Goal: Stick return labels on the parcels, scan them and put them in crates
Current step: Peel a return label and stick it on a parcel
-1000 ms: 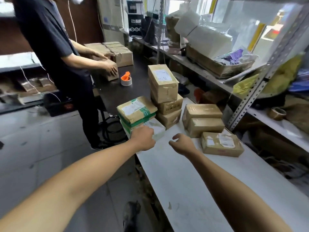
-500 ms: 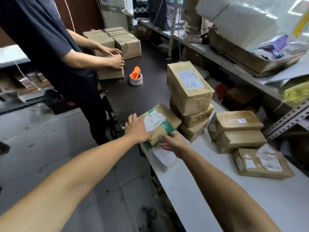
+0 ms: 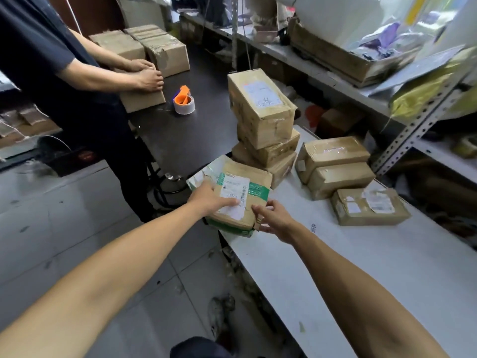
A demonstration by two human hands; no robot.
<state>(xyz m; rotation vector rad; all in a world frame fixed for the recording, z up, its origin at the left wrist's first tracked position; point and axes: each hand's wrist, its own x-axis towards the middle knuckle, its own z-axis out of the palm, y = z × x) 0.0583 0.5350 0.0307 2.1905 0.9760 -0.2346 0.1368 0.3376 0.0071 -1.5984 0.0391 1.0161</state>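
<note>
Left fingers (image 3: 227,202) flat on parcel (image 3: 240,200) label; right fingers (image 3: 259,211) pinching near-right corner. Parcel at desk (image 3: 335,254) left edge, overhanging floor. Risk: slipping off edge, or nudging leaning stack (image 3: 263,120) just behind.

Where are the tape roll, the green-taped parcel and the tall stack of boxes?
tape roll (image 3: 183,104), head view, its white side.
green-taped parcel (image 3: 254,190), head view, green tape band.
stack of boxes (image 3: 263,122), head view, top box's front face.
</note>
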